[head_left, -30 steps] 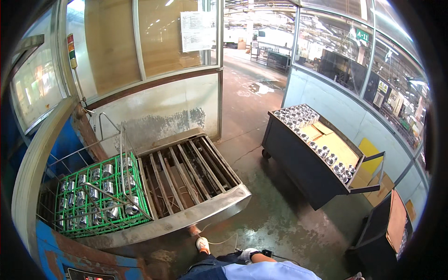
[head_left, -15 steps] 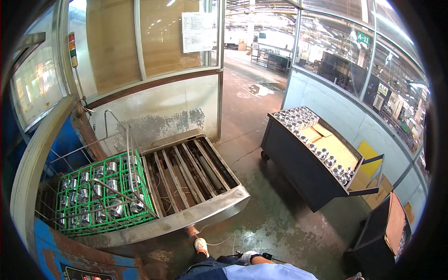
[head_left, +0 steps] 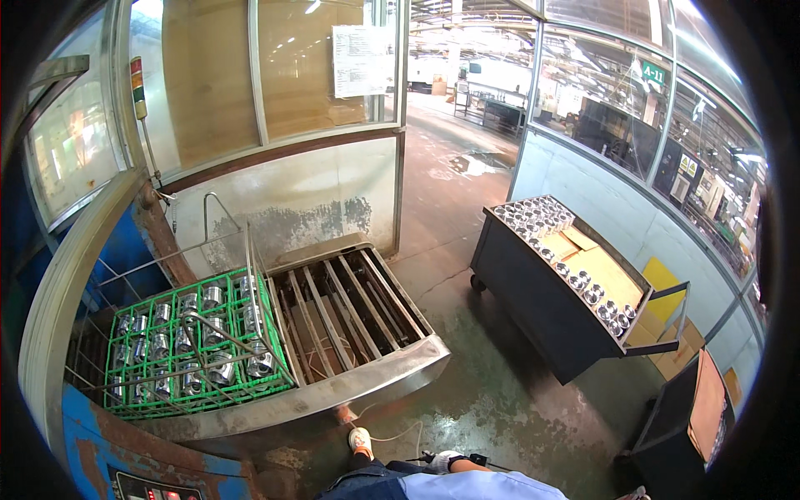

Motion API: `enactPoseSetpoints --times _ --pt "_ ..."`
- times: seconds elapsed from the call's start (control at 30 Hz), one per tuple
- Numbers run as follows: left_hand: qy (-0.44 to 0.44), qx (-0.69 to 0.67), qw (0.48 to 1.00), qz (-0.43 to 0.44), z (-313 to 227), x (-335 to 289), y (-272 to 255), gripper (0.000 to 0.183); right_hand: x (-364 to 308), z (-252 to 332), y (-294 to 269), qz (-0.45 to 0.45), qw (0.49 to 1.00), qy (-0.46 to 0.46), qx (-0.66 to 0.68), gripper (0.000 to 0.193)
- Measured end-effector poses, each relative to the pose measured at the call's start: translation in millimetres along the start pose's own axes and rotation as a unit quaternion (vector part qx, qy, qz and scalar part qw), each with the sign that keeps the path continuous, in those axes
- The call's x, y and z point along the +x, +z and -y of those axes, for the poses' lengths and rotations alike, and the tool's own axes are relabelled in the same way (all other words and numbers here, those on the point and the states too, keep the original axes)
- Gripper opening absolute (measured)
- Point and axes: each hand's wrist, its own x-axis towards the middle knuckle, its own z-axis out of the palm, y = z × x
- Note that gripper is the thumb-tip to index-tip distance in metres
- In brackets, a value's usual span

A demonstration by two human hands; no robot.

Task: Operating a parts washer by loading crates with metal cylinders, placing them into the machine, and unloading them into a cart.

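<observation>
At the lower edge, my right hand [head_left: 445, 461] in a pale glove is closed, its forearm coming in from the right under a light blue sleeve [head_left: 492, 487]. Dark, thin parts stick out on both sides of the glove; what they belong to is too small to make out. My left hand does not show. A white and orange shoe [head_left: 360, 442] stands left of the glove. Ahead on the left, a green wire basket [head_left: 287, 385] holds several shiny metal cylindrical parts [head_left: 214, 330], lying on a metal-framed rack beneath bent wire rods.
Bare slats [head_left: 333, 321] continue the rack [head_left: 392, 360] to the right. A black cart [head_left: 533, 321] with a handle carries more metal parts. Another dark cart [head_left: 667, 429] stands at lower right. A thin pale cord [head_left: 396, 437] lies on the floor. A blue machine panel [head_left: 158, 458] is at lower left.
The view has shifted slightly, so the basket, rack and cart appear a little further right and down. A dark thin tip shows more plainly left of the glove. Basket and carts look unmoved.
</observation>
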Motion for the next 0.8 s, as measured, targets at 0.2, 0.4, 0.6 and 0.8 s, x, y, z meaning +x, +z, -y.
enactPoseSetpoints --times 0.2,0.4,0.6,0.8 --pt "0.005 -0.006 1.000 0.026 -1 30 -15 0.038 -31 21 -8 -0.014 1.000 0.010 0.022 0.062" --pt "0.006 -0.006 0.999 0.038 -4 46 -21 0.038 -8 19 8 -0.001 0.999 -0.019 -0.035 0.061" --pt "0.006 -0.008 0.999 0.048 -10 60 -22 0.038 -7 26 21 -0.029 0.999 -0.035 -0.007 0.063" --pt "0.008 -0.009 0.998 0.057 -15 71 -24 0.038 -10 37 26 -0.011 1.000 -0.013 -0.021 0.062"
